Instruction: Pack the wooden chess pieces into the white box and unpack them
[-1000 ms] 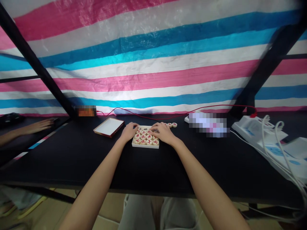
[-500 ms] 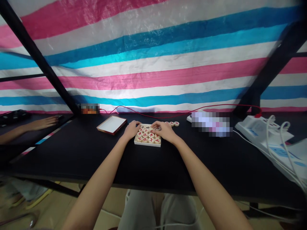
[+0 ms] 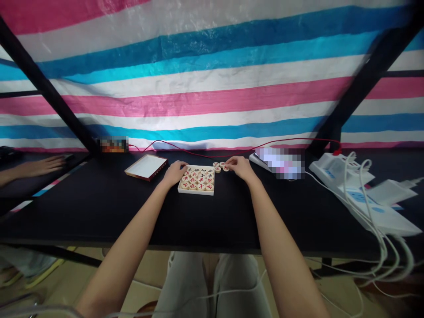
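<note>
A shallow white box [image 3: 196,192] on the black table holds rows of round Chinese chess pieces [image 3: 201,180] with red or black characters. My left hand [image 3: 175,173] is at its far left corner, fingers curled on the edge. Just right of the box lies a small cluster of loose pieces [image 3: 217,169] with red characters. My right hand [image 3: 241,168] is at the right of this cluster, its thumb and fingertips pinching the nearest right piece [image 3: 226,168], which sits at table level. Part of that piece is hidden by the fingers.
An open box lid [image 3: 146,168] lies left of my left hand. On the right are a blurred-out device [image 3: 280,163] and a white power strip [image 3: 361,194] with cables. A red cable [image 3: 198,154] runs along the back. Another person's hand [image 3: 49,164] rests at the far left.
My right hand has moved from over the box to the loose pieces on its right. Those pieces stood in a row and now form a cluster. My left hand stays at the box.
</note>
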The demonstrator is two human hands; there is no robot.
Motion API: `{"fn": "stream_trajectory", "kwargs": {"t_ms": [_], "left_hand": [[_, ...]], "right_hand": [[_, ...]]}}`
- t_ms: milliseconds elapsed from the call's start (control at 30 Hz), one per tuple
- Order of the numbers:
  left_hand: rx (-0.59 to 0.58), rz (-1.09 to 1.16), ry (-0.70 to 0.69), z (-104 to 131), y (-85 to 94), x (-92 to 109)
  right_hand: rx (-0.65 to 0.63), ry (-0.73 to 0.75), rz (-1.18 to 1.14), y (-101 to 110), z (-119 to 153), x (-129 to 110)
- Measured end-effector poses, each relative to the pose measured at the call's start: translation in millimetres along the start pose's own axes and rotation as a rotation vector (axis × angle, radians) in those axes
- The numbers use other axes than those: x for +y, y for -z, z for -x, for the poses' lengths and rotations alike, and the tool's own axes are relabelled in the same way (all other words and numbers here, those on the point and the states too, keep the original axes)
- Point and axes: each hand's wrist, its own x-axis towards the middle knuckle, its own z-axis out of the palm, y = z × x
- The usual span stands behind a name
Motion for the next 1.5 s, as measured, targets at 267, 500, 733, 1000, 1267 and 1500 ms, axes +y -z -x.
{"fn": "stream_trajectory", "kwargs": {"t_ms": [267, 500, 733, 1000, 1267, 1500], "left_hand": [[0.002, 0.0, -0.016, 0, -0.2, -1], [0.005, 0.003, 0.0, 0, -1.6, 0], [0.011, 0.02, 0.016, 0, -3.5, 0], [0.035, 0.053, 0.0, -3, -7.3, -5], [0.036, 0.058, -0.007, -1, -5.7, -2], [0.029, 0.05, -0.005, -2, -6.2, -3]], "right_hand": [[0.0, -0.008, 0.066, -10, -1, 3], [0.05, 0.09, 0.174, -8, 3, -8], [-0.127, 0.463, 0.166, -37, 22, -47], [-0.326, 0.499, 0.25, -53, 32, -56], [-0.282, 0.484, 0.262, -56, 36, -61], [-0.229, 0.46, 0.105, -61, 31, -56]]}}
